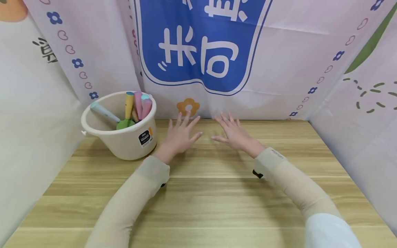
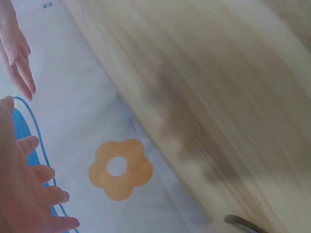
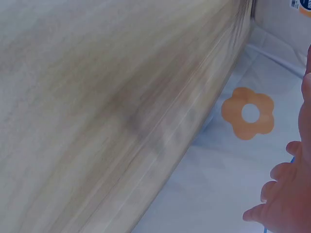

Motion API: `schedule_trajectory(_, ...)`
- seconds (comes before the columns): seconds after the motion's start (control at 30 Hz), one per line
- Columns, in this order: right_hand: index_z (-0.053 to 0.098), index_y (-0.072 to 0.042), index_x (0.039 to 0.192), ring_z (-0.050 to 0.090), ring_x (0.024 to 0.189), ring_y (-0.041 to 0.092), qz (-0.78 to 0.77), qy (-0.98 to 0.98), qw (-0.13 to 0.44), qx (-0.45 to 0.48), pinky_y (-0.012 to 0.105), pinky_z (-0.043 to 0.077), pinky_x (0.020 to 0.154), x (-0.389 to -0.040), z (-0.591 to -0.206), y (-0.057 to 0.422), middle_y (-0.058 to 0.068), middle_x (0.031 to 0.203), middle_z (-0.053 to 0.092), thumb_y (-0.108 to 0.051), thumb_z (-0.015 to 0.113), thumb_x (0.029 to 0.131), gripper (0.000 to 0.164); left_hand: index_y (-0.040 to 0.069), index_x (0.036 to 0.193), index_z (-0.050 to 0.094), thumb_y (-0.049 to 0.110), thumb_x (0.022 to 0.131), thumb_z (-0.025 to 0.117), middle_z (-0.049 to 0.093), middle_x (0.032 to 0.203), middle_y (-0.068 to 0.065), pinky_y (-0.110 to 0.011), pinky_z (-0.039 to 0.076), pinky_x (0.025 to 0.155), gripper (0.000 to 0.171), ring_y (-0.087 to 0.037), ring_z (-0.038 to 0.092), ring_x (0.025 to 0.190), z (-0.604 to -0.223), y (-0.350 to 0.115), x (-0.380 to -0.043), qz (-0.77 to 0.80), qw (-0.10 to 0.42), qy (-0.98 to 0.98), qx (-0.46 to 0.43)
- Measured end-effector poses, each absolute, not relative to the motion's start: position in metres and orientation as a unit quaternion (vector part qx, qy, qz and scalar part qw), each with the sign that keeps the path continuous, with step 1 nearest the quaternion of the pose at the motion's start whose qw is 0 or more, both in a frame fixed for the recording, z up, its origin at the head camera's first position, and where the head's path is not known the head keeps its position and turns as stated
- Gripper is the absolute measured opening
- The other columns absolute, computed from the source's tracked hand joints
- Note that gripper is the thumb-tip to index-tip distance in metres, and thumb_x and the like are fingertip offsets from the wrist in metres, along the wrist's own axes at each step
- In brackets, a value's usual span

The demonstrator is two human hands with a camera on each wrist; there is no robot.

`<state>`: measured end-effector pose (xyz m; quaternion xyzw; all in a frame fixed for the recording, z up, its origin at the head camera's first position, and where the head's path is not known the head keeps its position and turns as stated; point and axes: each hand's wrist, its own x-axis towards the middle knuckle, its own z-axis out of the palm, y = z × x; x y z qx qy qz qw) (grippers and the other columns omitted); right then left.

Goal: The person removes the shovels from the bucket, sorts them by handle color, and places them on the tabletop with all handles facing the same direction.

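Both hands hover palm-down over the far part of the wooden table, fingers spread and straight, holding nothing. My left hand is just right of a cream bucket. My right hand is a short gap to its right. The bucket holds several pastel toy tools, among them a green scoop with a blue handle. In the left wrist view the left hand's fingers show at the left edge, and the right hand's fingers above them. The right wrist view shows the right hand's fingertips at the lower right.
Printed white cloth walls close in the table on three sides. An orange flower print sits on the back cloth just beyond the hands. The bucket stands in the back left corner.
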<state>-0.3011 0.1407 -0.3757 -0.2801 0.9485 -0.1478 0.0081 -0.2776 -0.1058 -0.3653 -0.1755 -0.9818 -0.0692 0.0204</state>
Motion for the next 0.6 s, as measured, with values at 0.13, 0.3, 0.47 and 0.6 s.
schedule_trajectory(0.13, 0.015, -0.014, 0.166, -0.007, 0.153, 0.045, -0.166, 0.942, 0.008, -0.293, 0.067, -0.001, 0.119, -0.295, -0.373, 0.141, 0.020, 0.170, 0.001, -0.054, 0.056, 0.102, 0.086, 0.030, 0.166, 0.018, 0.064, 0.105, 0.033, 0.004, 0.172, -0.010, -0.070, 0.011, 0.118, 0.072, -0.044, 0.002, 0.154, -0.364, -0.106, -0.268, -0.063, 0.035, -0.978, -0.197)
schedule_trajectory(0.3, 0.018, -0.010, 0.165, -0.005, 0.153, 0.046, -0.175, 0.934, 0.001, -0.313, 0.067, 0.002, 0.120, -0.285, -0.368, 0.141, 0.022, 0.169, 0.004, -0.050, 0.060, 0.102, 0.086, 0.031, 0.166, 0.019, 0.063, 0.105, 0.036, 0.006, 0.172, -0.008, -0.070, 0.016, 0.118, 0.071, -0.043, 0.006, 0.155, -0.360, -0.106, -0.255, -0.072, 0.039, -0.975, -0.207)
schedule_trajectory(0.47, 0.018, -0.009, 0.165, -0.006, 0.153, 0.044, -0.181, 0.928, -0.002, -0.324, 0.063, -0.001, 0.121, -0.277, -0.361, 0.140, 0.020, 0.170, 0.003, -0.049, 0.060, 0.102, 0.085, 0.030, 0.166, 0.020, 0.060, 0.106, 0.040, 0.007, 0.172, -0.008, -0.069, 0.016, 0.118, 0.070, -0.042, 0.005, 0.155, -0.353, -0.109, -0.241, -0.085, 0.038, -0.972, -0.217)
schedule_trajectory(0.6, 0.020, -0.009, 0.165, -0.005, 0.154, 0.044, -0.183, 0.927, -0.011, -0.328, 0.064, 0.001, 0.121, -0.274, -0.358, 0.139, 0.020, 0.170, 0.005, -0.050, 0.060, 0.102, 0.085, 0.028, 0.166, 0.022, 0.057, 0.106, 0.043, 0.010, 0.171, -0.009, -0.069, 0.019, 0.118, 0.069, -0.042, 0.010, 0.154, -0.347, -0.114, -0.230, -0.100, 0.050, -0.967, -0.228)
